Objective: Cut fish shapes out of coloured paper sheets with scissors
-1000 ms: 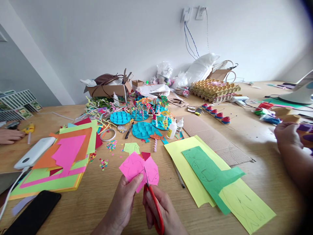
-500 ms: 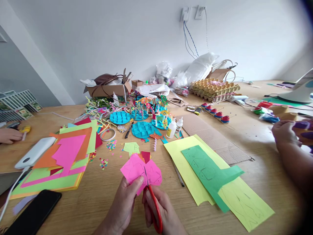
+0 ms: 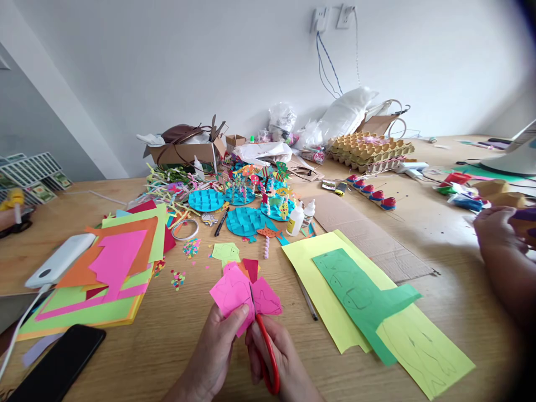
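Pink paper (image 3: 231, 290) with pencil drawings on it is pinched between the thumb and fingers of my left hand (image 3: 218, 340). My right hand (image 3: 276, 352) grips red-handled scissors (image 3: 268, 346), whose blades lie in a cut across the paper. To the right of the blades, a pink flap (image 3: 268, 297) with a drawn outline hangs at an angle. Just beyond my hands, a dark red scrap (image 3: 250, 269) and a light green paper piece with a drawing (image 3: 226, 251) lie on the table.
Yellow sheets (image 3: 310, 268) and a green sheet with drawings (image 3: 347, 285) lie to the right, coloured papers (image 3: 121, 245) and a phone (image 3: 54, 363) to the left. Glue bottles (image 3: 295, 219) and blue round bases (image 3: 247, 221) stand ahead. Another person's hand (image 3: 496, 229) is at far right.
The right flap of pink paper has tilted downward and separated further along the cut. The scissor blades look more closed. At far left, the other person's hand has shifted away with a yellow object.
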The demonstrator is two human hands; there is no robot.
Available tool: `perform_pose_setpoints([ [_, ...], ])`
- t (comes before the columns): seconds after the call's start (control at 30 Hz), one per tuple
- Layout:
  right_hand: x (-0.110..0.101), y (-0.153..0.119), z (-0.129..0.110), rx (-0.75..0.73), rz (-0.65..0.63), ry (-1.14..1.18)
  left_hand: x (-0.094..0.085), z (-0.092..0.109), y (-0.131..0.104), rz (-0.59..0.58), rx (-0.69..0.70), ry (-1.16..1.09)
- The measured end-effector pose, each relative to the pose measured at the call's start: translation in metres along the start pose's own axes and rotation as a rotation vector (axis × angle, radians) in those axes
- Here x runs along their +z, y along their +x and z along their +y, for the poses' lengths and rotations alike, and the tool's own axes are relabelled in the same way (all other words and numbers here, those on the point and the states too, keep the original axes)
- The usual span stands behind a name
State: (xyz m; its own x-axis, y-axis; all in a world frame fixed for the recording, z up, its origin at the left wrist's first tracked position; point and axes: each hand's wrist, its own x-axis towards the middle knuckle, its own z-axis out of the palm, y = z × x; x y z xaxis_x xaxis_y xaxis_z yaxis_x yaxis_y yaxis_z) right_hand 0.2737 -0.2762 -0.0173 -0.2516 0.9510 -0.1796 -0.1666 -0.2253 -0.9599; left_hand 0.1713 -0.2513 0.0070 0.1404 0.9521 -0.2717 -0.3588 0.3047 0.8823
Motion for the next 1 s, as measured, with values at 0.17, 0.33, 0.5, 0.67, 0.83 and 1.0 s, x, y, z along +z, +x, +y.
perform_pose_setpoints([
  [0.17, -0.001, 0.003, 0.001, 0.033, -0.001, 0.0, -0.001, -0.003, 0.001, 0.008, -0.029, -0.01],
  [0.33, 0.001, 0.005, 0.003, 0.025, 0.014, 0.016, -0.002, -0.003, 0.003, 0.026, -0.037, -0.012],
  [0.5, -0.001, 0.008, 0.008, 0.045, 0.019, 0.089, -0.001, 0.0, 0.003, 0.019, -0.053, -0.027],
  [0.67, -0.003, 0.01, 0.015, 0.085, -0.068, 0.293, -0.003, -0.001, 0.006, 0.063, -0.038, -0.078],
  [0.83, -0.006, 0.009, 0.008, 0.135, -0.135, 0.529, -0.011, -0.005, 0.007, -0.169, -0.205, -0.114],
  [1.0, -0.012, 0.015, -0.002, 0.221, -0.286, 0.775, -0.022, -0.001, 0.007, -0.141, -0.235, -0.199],
])
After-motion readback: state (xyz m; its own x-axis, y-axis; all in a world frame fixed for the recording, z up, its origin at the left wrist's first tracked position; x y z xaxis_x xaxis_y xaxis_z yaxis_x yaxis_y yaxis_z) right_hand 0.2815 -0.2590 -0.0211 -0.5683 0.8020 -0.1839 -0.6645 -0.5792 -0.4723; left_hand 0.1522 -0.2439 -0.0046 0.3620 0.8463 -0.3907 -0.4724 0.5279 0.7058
